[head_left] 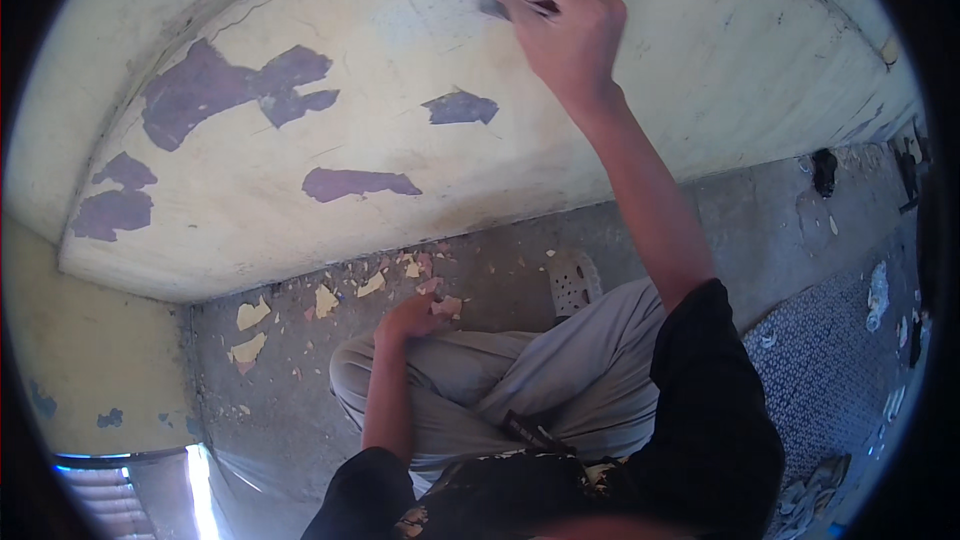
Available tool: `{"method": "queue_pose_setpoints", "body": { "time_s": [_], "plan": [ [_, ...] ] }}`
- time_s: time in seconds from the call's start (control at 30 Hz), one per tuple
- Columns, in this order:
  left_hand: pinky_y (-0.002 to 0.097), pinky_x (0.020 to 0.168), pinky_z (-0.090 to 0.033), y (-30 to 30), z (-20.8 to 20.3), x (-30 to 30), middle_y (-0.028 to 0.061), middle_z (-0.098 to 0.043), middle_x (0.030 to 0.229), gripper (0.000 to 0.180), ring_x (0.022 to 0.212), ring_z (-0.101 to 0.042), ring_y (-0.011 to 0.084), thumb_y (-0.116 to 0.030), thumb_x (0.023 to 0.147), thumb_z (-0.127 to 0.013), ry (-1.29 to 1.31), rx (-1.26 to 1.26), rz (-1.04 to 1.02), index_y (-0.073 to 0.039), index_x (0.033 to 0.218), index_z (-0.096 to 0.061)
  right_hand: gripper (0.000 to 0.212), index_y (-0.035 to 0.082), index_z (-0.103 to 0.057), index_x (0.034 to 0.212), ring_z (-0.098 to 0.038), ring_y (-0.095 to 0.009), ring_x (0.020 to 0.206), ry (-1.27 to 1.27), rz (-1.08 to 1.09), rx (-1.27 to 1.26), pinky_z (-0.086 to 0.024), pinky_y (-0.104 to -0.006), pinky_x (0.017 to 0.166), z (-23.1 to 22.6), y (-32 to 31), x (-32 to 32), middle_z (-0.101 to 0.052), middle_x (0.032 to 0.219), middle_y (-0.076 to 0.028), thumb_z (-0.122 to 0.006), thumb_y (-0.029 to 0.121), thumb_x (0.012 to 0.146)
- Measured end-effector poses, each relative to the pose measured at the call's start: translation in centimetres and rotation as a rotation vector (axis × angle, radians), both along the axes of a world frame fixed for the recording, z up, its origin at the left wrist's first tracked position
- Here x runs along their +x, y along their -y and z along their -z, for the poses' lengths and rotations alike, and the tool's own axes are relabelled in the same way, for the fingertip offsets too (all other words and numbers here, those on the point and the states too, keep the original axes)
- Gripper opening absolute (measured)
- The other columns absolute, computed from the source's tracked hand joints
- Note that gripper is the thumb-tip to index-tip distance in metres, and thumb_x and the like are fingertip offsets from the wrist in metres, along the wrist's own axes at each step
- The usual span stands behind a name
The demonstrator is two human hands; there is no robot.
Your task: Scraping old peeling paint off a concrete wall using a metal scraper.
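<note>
From afar I see the right hand (575, 38) clamped on a dark piece (492, 6) at the wall (540, 135), presumably for control, and the left hand (406, 319) by the bent leg (455, 365), its grip unclear to me

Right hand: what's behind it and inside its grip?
Behind the right hand is the cream wall, with a pale scuffed patch to its left. Part of a dark object shows in its grip; the object's remainder and the wall directly behind the hand are covered.
</note>
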State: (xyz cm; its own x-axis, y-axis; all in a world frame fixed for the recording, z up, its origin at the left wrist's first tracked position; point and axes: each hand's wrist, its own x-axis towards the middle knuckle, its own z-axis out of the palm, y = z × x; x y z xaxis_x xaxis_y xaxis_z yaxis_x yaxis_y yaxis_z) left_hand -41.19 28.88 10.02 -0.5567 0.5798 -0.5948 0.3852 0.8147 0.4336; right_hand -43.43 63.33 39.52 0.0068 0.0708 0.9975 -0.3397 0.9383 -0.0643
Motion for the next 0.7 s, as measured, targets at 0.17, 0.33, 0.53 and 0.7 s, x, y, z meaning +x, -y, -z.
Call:
{"method": "queue_pose_setpoints", "body": {
  "time_s": [0.17,0.33,0.53,0.7],
  "plan": [
    [0.0429,0.093,-0.051,-1.0,-1.3,0.6,0.022,-0.069,0.118,0.064,0.11,-0.067,0.036,-0.048,0.086,-0.067,0.056,0.015,-0.096,-0.005,0.132,-0.06,0.045,0.005,-0.05,0.061,-0.039,-0.019,0.046,-0.026,-0.019,0.016,-0.035,-0.03,0.046,-0.9,1.0,-0.7,-0.05,0.055,-0.006,-0.092,0.02,0.071],
    [0.041,0.098,-0.049,0.3,0.5,0.0,0.0203,-0.066,0.125,0.068,0.116,-0.064,0.0343,-0.053,0.088,-0.066,0.021,-0.092,-0.041,-0.007,0.137,-0.057,0.044,0.006,-0.05,0.06,-0.041,-0.018,0.046,0.07,-0.056,-0.04,-0.036,-0.0279,0.045,2.1,-1.7,0.8,-0.051,0.055,-0.005,-0.09,0.017,0.074],
    [0.0409,0.101,-0.048,-1.1,0.0,0.1,0.0201,-0.065,0.129,0.069,0.119,-0.064,0.0341,-0.055,0.089,-0.066,0.067,-0.11,-0.101,-0.007,0.138,-0.057,0.04,0.012,-0.051,0.06,-0.05,-0.019,0.044,-0.025,0.01,0.049,-0.037,-0.0309,0.042,0.4,-1.1,-0.1,-0.057,0.058,-0.001,-0.088,0.023,0.072],
    [0.0416,0.1,-0.049,0.0,1.1,-0.1,0.0207,-0.066,0.127,0.068,0.118,-0.064,0.0342,-0.053,0.089,-0.067,0.047,-0.136,-0.098,-0.006,0.137,-0.057,0.039,0.007,-0.052,0.061,-0.044,-0.02,0.045,-0.025,-0.027,0.065,-0.036,-0.0304,0.043,2.7,-2.5,1.1,-0.052,0.055,-0.005,-0.09,0.014,0.071]
  ]
}}
